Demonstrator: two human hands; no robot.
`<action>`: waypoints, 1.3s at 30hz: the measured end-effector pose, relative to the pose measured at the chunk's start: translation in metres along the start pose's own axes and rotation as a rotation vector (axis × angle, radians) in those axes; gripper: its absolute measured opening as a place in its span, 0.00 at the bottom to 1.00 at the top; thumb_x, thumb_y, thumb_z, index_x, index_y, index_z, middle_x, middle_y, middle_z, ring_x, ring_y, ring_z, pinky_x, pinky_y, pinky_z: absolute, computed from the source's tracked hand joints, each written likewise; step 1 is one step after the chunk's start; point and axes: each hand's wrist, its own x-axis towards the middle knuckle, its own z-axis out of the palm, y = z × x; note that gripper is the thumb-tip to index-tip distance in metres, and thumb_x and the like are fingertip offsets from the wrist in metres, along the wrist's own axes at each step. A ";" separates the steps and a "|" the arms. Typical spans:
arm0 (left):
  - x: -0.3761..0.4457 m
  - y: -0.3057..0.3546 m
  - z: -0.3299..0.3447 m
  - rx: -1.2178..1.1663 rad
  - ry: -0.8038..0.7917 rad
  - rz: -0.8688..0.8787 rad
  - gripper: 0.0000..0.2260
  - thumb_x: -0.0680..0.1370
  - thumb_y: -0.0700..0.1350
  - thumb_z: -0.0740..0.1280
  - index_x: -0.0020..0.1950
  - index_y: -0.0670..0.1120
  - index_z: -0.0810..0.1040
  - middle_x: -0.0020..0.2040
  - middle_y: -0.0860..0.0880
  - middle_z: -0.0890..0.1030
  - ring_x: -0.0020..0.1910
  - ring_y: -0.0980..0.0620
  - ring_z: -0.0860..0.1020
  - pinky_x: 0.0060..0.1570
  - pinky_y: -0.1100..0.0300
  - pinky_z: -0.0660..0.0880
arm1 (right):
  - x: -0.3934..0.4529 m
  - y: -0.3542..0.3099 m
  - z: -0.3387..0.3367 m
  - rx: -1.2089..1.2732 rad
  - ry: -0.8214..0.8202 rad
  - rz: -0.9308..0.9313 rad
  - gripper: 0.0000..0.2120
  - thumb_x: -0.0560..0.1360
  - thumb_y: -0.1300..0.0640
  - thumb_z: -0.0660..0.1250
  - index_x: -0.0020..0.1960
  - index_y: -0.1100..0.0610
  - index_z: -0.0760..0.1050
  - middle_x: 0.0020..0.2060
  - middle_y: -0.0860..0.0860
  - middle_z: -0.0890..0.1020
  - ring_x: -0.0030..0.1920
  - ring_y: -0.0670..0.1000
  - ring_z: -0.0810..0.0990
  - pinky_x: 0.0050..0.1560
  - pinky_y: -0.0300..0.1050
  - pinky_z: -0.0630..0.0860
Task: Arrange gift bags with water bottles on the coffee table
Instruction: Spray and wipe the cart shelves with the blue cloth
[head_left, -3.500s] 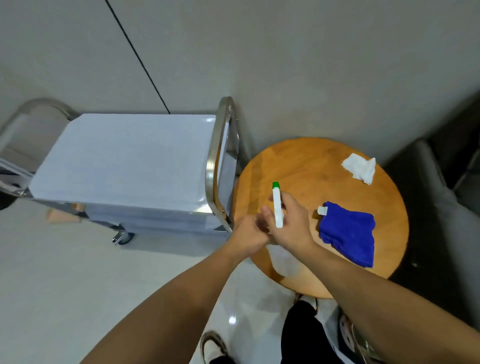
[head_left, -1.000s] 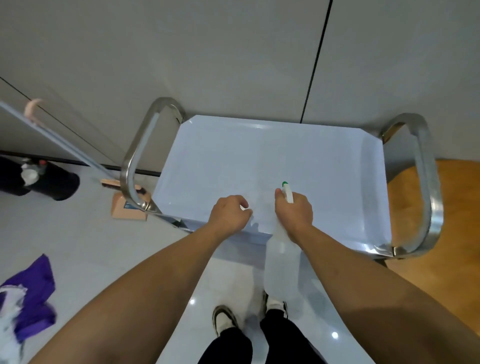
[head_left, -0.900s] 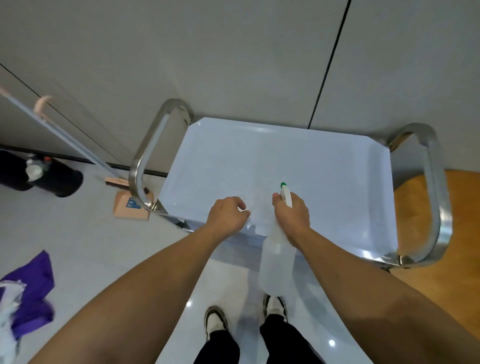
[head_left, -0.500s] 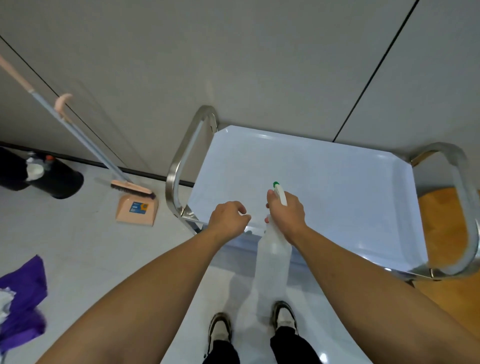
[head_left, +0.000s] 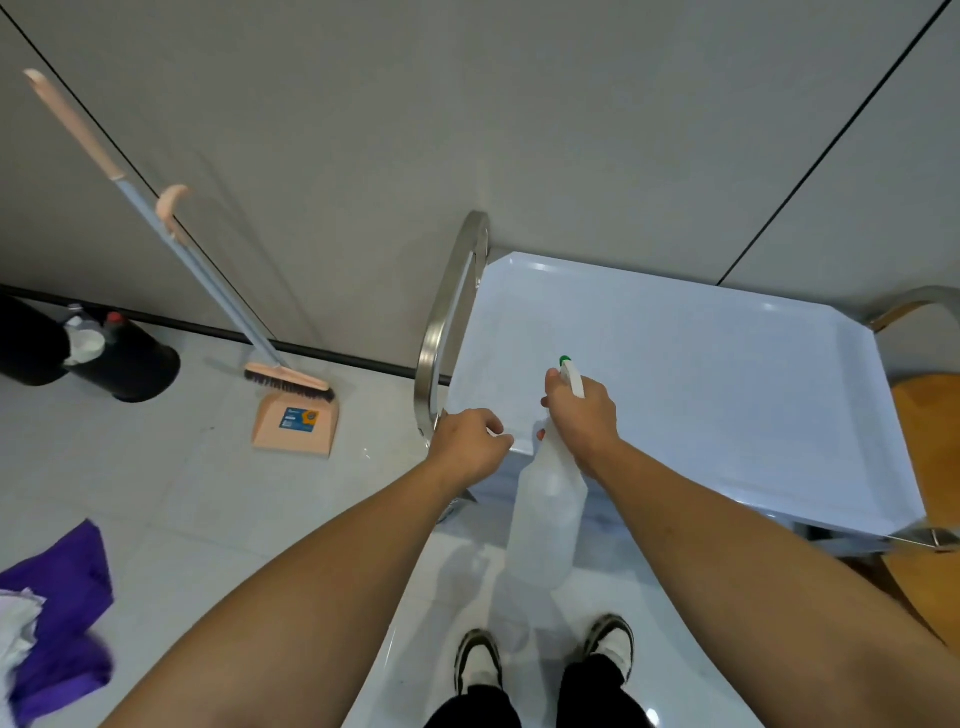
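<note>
My right hand (head_left: 582, 410) grips the neck of a translucent white spray bottle (head_left: 543, 525) with a green-tipped nozzle; the bottle hangs below my fist at the near edge of a white cart top (head_left: 701, 395). Just left of it, my left hand (head_left: 467, 447) is curled at the cart's near left corner with nothing visible in it. A slice of the round wooden coffee table (head_left: 930, 431) shows at the right edge. No gift bags or water bottles are in view.
The cart has steel loop handles (head_left: 447, 322) at both ends and stands against a grey wall. A broom and peach dustpan (head_left: 296, 415) lean on the wall to the left, beside black bins (head_left: 124, 364). A purple cloth (head_left: 57, 608) lies on the floor at lower left.
I have turned left from the wooden table to the cart, carrying the spray bottle along. Over the last second the cart slid right in view; both hands keep their pose.
</note>
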 end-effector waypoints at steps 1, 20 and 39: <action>0.000 -0.002 0.001 -0.008 -0.010 0.007 0.13 0.79 0.52 0.69 0.62 0.49 0.80 0.56 0.48 0.83 0.57 0.47 0.78 0.60 0.53 0.76 | -0.001 -0.002 0.005 0.004 0.010 0.000 0.17 0.81 0.43 0.60 0.45 0.54 0.77 0.42 0.56 0.84 0.39 0.60 0.85 0.50 0.59 0.83; -0.039 -0.055 0.056 -0.019 -0.025 -0.066 0.08 0.79 0.45 0.66 0.55 0.48 0.82 0.53 0.48 0.82 0.53 0.45 0.80 0.53 0.56 0.77 | -0.032 0.058 0.026 -0.135 0.036 -0.110 0.21 0.81 0.42 0.58 0.35 0.52 0.70 0.32 0.51 0.80 0.37 0.57 0.84 0.48 0.56 0.81; 0.021 -0.154 0.203 0.097 0.126 0.041 0.19 0.80 0.48 0.68 0.70 0.47 0.75 0.64 0.45 0.78 0.62 0.44 0.76 0.59 0.56 0.73 | 0.047 0.265 0.096 -0.242 0.015 -0.177 0.19 0.80 0.37 0.57 0.40 0.49 0.73 0.35 0.52 0.81 0.38 0.57 0.82 0.45 0.57 0.82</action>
